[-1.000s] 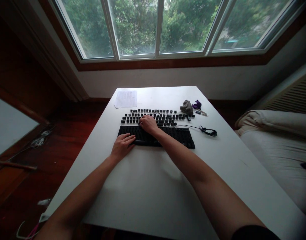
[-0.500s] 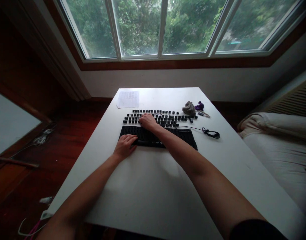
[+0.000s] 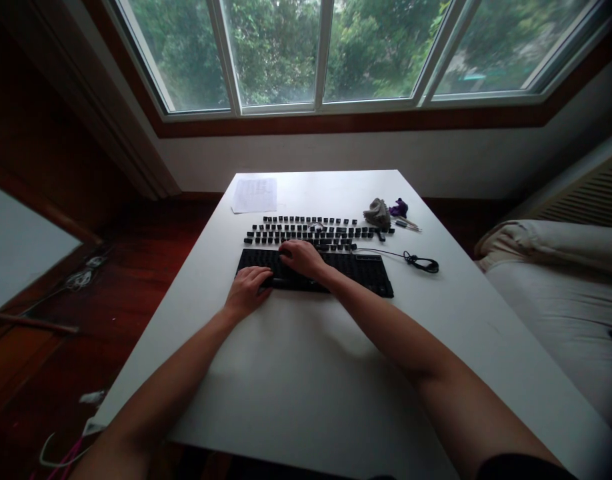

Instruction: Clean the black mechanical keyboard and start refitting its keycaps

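A black keyboard (image 3: 363, 272) lies on the white table (image 3: 286, 373) in front of me. My left hand (image 3: 249, 287) grips its left front corner, fingers over the top and thumb at the front edge. Over the left-middle part of the keyboard is my right hand (image 3: 302, 258), its fingers bent and drawn together. Whatever its fingertips hold, if anything, is lost against the dark keyboard. Just behind the keyboard, loose black keycaps (image 3: 271, 235) are set out in rows on the table; my right forearm covers part of the keyboard.
A coiled black cable (image 3: 422, 264) runs out to the right of the keyboard. Behind it lie a grey cloth (image 3: 377, 213), a purple cloth (image 3: 399, 208) and thin tools (image 3: 409, 225). A printed sheet (image 3: 255, 195) rests at the back left. A padded seat (image 3: 546, 300) stands at right.
My right hand has come back toward me from the rows of keycaps to above the keyboard. My left hand stays at the keyboard's corner. The view has tilted slightly.
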`<state>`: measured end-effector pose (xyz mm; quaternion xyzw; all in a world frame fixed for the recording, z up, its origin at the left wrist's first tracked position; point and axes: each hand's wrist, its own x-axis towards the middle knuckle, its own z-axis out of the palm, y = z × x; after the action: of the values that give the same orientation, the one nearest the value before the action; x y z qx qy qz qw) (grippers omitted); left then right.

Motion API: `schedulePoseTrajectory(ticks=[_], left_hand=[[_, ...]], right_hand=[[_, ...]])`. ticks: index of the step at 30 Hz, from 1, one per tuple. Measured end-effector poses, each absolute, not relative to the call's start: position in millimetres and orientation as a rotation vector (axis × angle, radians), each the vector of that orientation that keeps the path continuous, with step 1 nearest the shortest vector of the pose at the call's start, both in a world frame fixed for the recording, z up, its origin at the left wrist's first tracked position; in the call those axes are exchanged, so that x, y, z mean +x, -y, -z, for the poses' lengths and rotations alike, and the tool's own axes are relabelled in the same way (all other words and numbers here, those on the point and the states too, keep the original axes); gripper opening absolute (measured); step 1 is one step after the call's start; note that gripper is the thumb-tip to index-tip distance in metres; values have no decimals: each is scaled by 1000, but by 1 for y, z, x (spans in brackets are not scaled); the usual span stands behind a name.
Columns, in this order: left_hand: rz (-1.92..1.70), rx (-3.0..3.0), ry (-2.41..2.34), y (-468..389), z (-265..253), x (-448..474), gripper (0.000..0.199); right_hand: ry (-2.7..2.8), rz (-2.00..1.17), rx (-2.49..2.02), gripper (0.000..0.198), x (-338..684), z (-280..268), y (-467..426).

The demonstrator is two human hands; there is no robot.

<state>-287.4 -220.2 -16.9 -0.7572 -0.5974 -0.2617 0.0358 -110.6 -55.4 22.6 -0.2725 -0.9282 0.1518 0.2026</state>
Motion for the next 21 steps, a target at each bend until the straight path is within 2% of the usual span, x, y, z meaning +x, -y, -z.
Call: schedulePoseTrajectory(ticks=[6, 11, 21], left_hand=[[812, -2320, 1871, 220, 16, -284, 37], [819, -2309, 1865, 220, 17, -283, 36], [833, -2307, 1826, 218, 21, -285, 34]], right_hand=[[2498, -710, -736, 19, -93, -14, 76], [2668, -598, -679, 14, -97, -18, 87], [2760, -431, -749, 21, -96, -16, 99]])
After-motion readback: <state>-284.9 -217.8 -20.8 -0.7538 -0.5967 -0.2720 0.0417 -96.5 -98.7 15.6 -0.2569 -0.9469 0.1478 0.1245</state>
